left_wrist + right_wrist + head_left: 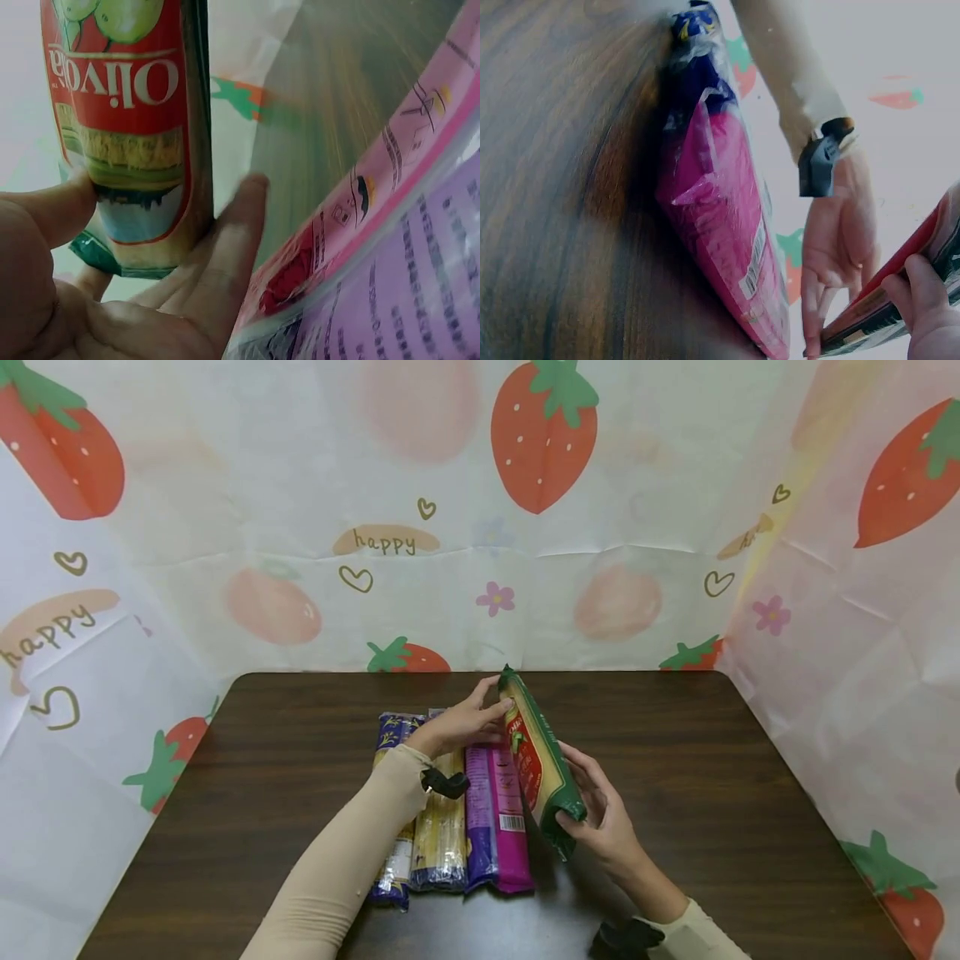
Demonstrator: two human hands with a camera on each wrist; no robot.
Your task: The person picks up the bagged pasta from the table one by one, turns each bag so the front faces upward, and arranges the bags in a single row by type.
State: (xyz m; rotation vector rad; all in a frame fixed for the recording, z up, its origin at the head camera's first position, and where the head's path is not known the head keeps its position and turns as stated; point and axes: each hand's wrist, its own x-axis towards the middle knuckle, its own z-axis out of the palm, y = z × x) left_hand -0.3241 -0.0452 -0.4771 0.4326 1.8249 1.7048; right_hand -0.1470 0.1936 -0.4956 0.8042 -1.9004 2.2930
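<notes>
Two-handed grip — left hand (463, 725), right hand (607, 820), both pinching green packet (542, 762), cropped in right-wrist view.

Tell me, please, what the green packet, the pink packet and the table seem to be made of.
Green packet: probably printed plastic film, softly glossy; its end looks creased.
Pink packet: likely thin, shiny plastic film; wrinkles catch the light.
Table: wood or wood-look laminate, satin; brown grain and soft glare fit either.

Dark wood-grain table (675, 760); three packets (440, 852) side by side.
</notes>
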